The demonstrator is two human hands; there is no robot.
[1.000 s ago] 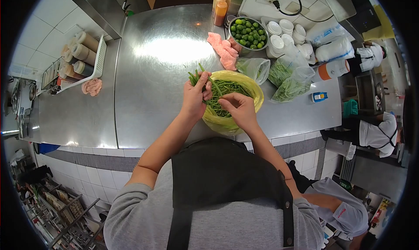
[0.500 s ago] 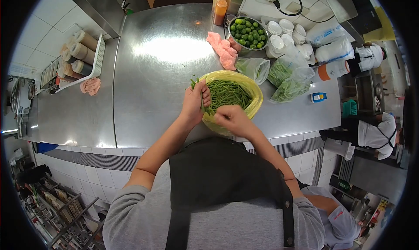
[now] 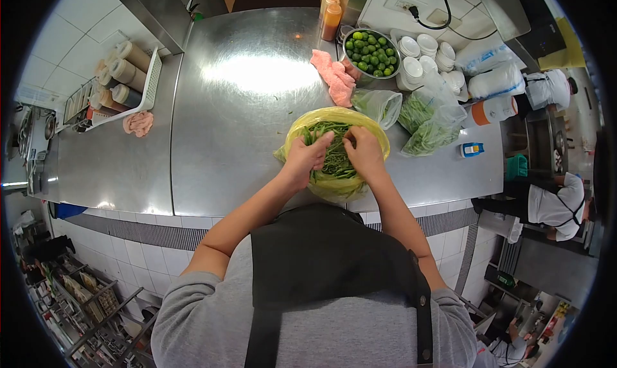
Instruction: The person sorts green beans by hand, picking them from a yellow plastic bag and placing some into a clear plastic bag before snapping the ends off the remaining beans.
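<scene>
A yellow plastic bag [image 3: 378, 122], opened wide, stands on the steel counter in front of me, filled with green beans [image 3: 339, 159]. My left hand [image 3: 307, 160] is over the bag's left side, its fingers closed around a small bunch of green beans whose ends stick out past the fingers. My right hand [image 3: 365, 151] reaches over the right side of the bag with fingers bent together just above the beans. Whatever lies between those fingertips is hidden.
Beyond the bag lie a pink cloth [image 3: 333, 78], a bowl of limes [image 3: 371, 54] and sauce bottles [image 3: 331, 20]. Bags of greens [image 3: 427, 127] and white cups [image 3: 411, 71] are at right. A bottle rack [image 3: 153, 79] stands left. Co-workers [image 3: 554, 204] are at far right.
My left hand has come down and right, from the bag's left edge to over the beans. The right hand has moved up and right. A nearby person at lower right has moved away.
</scene>
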